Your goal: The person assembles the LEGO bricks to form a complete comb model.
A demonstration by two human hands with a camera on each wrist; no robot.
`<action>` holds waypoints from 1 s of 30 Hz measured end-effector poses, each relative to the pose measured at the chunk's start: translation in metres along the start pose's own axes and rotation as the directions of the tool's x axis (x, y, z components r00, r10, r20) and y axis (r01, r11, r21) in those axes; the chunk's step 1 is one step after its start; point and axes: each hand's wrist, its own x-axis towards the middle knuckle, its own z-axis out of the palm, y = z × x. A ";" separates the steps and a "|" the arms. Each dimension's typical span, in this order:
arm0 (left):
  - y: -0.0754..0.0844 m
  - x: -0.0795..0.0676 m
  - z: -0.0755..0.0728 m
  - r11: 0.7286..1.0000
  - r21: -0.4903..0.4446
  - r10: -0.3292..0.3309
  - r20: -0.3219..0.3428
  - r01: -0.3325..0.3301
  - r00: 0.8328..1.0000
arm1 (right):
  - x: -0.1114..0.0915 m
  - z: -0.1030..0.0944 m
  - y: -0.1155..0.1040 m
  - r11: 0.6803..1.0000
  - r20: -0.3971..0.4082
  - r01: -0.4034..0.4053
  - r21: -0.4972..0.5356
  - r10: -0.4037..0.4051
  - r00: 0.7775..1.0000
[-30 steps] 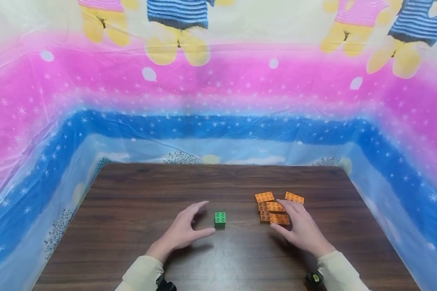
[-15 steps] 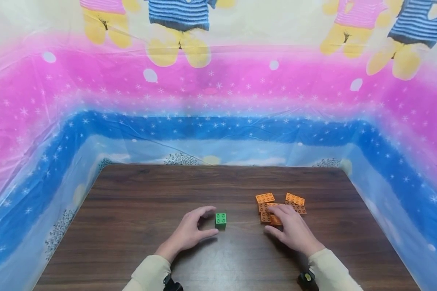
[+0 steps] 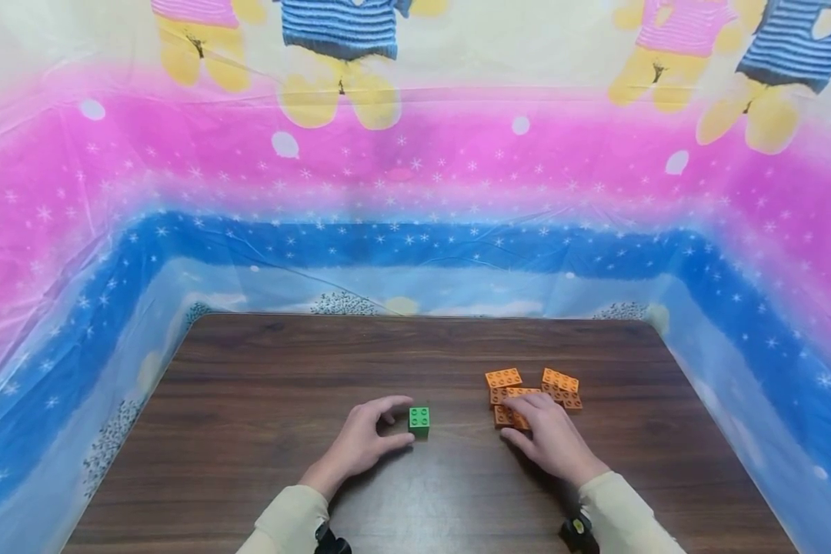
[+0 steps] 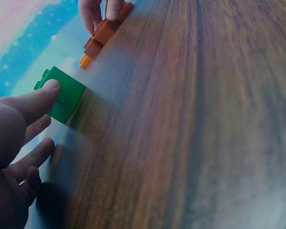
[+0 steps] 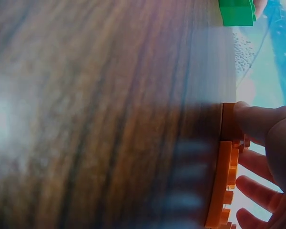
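Observation:
A green four-stud toy brick (image 3: 418, 419) sits on the tabletop in the head view. My left hand (image 3: 360, 442) is beside it on its left, thumb and index finger spread at its near and far sides. In the left wrist view, the thumb overlaps the green brick (image 4: 66, 95); contact cannot be told. Over the front of a group of orange toy bricks (image 3: 502, 378) is my right hand (image 3: 550, 435), fingers loosely bent. Its thumb lies along the near side of an orange brick (image 5: 230, 121) in the right wrist view. The hand hides part of the group.
The bricks lie on a dark wood-grain table (image 3: 305, 346). Behind and beside it hangs a printed cloth (image 3: 415, 238) in pink and blue. Two more orange bricks (image 3: 560, 379) lie at the right of the group.
Over the last second, my left hand has moved right, closer to the green brick. My right hand has shifted left over the orange bricks. The bricks show no clear movement.

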 end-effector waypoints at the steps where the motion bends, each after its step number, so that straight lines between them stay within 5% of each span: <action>1: 0.000 0.000 0.001 1.000 0.002 0.002 -0.002 -0.002 1.000 | 0.000 0.001 0.000 1.000 -0.004 0.004 -0.004 -0.004 1.000; 30: -0.002 0.001 0.008 1.000 0.018 -0.024 -0.039 0.025 0.999 | 0.004 0.000 -0.002 1.000 -0.011 0.012 -0.024 -0.013 1.000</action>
